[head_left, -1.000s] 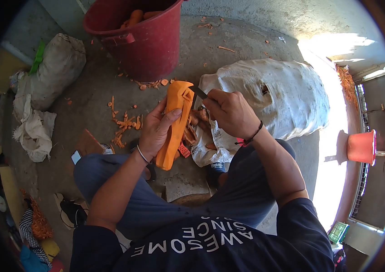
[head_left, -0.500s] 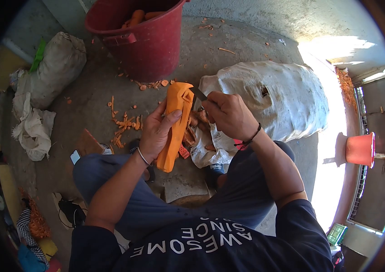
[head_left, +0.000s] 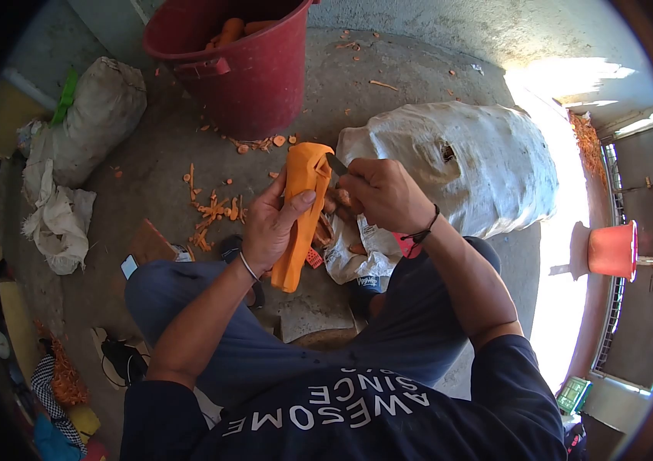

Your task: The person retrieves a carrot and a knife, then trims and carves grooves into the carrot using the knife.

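A large peeled carrot (head_left: 299, 223) with flat, faceted sides stands nearly upright in front of me. My left hand (head_left: 271, 227) is closed around its left side, thumb across the front. In my closed right hand (head_left: 388, 196) is a knife (head_left: 336, 164); its handle is mostly hidden by the fingers. The dark blade touches the carrot's upper right side, near a notched cut at the top end. Behind the carrot, several unpeeled carrots (head_left: 338, 201) show at the mouth of a white sack (head_left: 457, 165).
A red tub (head_left: 242, 84) holding carrots stands at the back. Orange peelings (head_left: 215, 211) lie on the concrete floor left of the carrot. Another sack (head_left: 104, 115) leans at the left. A red bucket (head_left: 611, 251) is at the right, by the sunlit doorway.
The carrot's top end has tipped slightly to the right. The knife blade has dropped a little and lies closer against the carrot's edge; my right hand has shifted slightly left.
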Motion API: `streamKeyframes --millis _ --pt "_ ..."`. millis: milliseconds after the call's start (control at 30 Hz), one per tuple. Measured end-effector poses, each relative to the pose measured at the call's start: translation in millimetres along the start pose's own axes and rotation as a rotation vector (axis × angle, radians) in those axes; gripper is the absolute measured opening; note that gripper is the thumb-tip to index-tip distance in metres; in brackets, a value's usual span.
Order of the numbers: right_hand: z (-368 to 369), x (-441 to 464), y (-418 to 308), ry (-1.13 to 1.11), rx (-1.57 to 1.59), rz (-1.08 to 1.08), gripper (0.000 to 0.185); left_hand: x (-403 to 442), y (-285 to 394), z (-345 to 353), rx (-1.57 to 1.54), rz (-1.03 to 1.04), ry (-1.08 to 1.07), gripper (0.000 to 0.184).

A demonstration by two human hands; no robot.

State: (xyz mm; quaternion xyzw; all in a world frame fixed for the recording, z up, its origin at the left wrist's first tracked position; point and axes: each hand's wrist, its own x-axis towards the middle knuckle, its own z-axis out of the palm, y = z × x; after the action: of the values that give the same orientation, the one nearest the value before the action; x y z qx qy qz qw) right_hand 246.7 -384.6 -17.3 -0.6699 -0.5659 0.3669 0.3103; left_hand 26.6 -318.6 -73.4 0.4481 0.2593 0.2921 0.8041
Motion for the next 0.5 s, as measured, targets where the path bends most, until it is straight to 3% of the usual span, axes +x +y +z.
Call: streamKeyframes --millis 167,367,433,467,500 --pt "7 1 2 0.020 0.084 0.000 0.030 1 -4 -1 0.007 0.039 0.044 0.065" --pt "-9 4 8 -0.109 0.078 -0.059 0.030 7 1 -10 0.091 0.037 0.020 0.067" --pt "-15 5 11 -0.115 -0.136 -0.403 0.028 8 -2 -11 0.117 0.045 0.024 0.067" --pt "-17 4 9 -0.114 -0.137 -0.402 0.028 8 -3 -12 0.124 0.034 0.025 0.066" --pt "-20 3 -2 -0.151 -0.006 -0.133 0.027 8 -2 -11 0.133 0.025 0.028 0.065"
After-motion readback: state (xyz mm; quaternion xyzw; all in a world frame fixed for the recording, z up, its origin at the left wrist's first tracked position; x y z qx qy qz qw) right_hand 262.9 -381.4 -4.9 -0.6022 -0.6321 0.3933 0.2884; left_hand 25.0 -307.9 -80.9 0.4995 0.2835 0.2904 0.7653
